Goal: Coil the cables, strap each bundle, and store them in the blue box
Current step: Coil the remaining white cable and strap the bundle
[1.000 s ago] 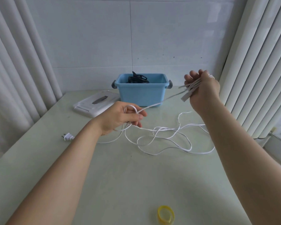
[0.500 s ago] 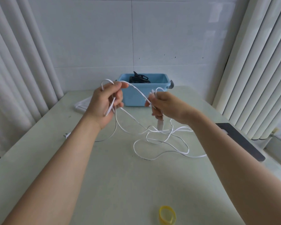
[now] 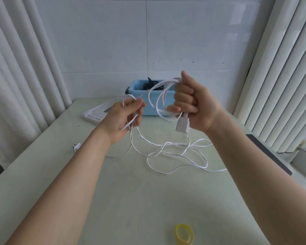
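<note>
The thin white cable's point(image 3: 166, 143) small plug point(image 3: 77, 146) lies far left on our pale green counter point(image 3: 113, 200). Our left hand point(image 3: 124, 119) pinches one strand in curled fingers. Behind sits the blue plastic box point(image 3: 136, 91). Our right hand point(image 3: 194, 103) fists several loops and the socket end, with tangled slack lying below on the counter.

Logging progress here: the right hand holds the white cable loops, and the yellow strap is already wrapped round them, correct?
No. The head view shows the yellow strap lying loose on the table. The right hand does hold the white cable loops.
</note>
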Action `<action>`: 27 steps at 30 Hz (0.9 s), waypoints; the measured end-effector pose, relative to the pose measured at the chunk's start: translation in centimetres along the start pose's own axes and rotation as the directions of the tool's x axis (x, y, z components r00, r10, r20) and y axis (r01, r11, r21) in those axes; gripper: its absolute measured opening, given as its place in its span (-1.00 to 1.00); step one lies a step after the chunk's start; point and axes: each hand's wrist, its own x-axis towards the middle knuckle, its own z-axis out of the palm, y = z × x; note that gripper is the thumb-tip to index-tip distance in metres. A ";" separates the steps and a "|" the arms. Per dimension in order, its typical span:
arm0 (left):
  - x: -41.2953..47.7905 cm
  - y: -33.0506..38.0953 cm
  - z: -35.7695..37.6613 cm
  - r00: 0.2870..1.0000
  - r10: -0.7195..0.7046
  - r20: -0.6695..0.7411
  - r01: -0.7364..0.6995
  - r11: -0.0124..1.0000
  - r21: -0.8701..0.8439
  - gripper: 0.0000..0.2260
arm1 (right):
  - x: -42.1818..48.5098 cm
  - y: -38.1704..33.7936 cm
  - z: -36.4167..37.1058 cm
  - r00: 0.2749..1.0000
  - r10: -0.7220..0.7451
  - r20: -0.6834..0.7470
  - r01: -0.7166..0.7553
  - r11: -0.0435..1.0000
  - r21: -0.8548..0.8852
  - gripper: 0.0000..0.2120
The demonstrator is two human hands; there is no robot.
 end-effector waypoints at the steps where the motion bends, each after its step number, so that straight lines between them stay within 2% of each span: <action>1: 0.0 -0.2 0.1 1.000 -0.015 0.024 0.014 1.000 0.027 -0.85 | 0.1 -0.2 -0.2 0.999 -0.031 -0.012 0.032 0.994 0.104 -0.52; 4: -0.1 -1.0 0.4 0.992 -0.054 0.113 0.037 0.989 0.141 -0.97 | 0.4 -0.8 -0.8 0.977 -0.118 -0.180 0.175 0.922 0.346 -0.49; 6: -0.3 -1.1 0.6 0.977 -0.094 0.194 0.052 0.976 0.211 -0.95 | 0.6 -1.1 -1.1 0.918 -0.202 -0.341 0.329 0.867 0.373 -0.53; 9: -0.6 -1.2 0.9 0.957 -0.157 0.244 0.077 0.948 0.308 -0.63 | 0.8 -2.0 -1.6 0.743 -0.356 -0.566 0.533 0.826 0.181 -0.59; 11: -0.6 -1.2 0.9 0.957 -0.155 0.244 0.065 0.938 0.341 -0.65 | 0.6 -3.0 -2.3 0.574 -0.448 -0.686 0.581 0.813 -0.045 -0.64; 14: -0.5 -1.2 0.5 0.960 -0.151 0.236 0.085 0.959 0.269 -0.85 | -0.7 -4.5 -3.7 0.337 -0.566 -0.752 0.456 0.797 -0.396 -0.70; 16: -0.4 -1.2 0.4 0.967 -0.139 0.215 0.078 0.960 0.270 -0.86 | -1.7 -4.7 -4.8 0.246 -0.634 -0.734 0.258 0.772 -0.580 -0.72; 17: -0.5 -1.1 0.7 0.972 -0.124 0.200 0.065 0.959 0.277 -0.85 | -2.0 -4.5 -5.2 0.228 -0.677 -0.700 0.145 0.734 -0.663 -0.73; 18: -0.5 -1.0 0.9 0.979 -0.099 0.176 0.048 0.960 0.274 -0.81 | -2.1 -4.1 -5.8 0.235 -0.717 -0.656 0.027 0.679 -0.733 -0.73; 19: -0.4 -0.9 1.0 0.986 -0.074 0.147 0.034 0.966 0.256 -0.74 | -1.9 -3.6 -6.5 0.272 -0.735 -0.621 -0.088 0.624 -0.776 -0.73; 21: -0.1 -0.8 1.0 0.994 -0.020 0.103 0.001 0.984 0.180 -0.77 | -1.2 -2.4 -7.4 0.408 -0.687 -0.601 -0.268 0.539 -0.798 -0.74; 25: 0.4 -0.5 0.3 0.995 0.098 0.021 -0.099 0.995 0.032 -0.81 | -0.3 -0.1 -6.7 0.685 -0.447 -0.575 -0.446 0.367 -0.816 -0.80; 27: 0.5 -0.3 0.0 0.988 0.141 -0.066 -0.142 0.990 -0.005 -0.81 | -0.4 0.9 -5.6 0.784 -0.307 -0.539 -0.469 0.276 -0.839 -0.78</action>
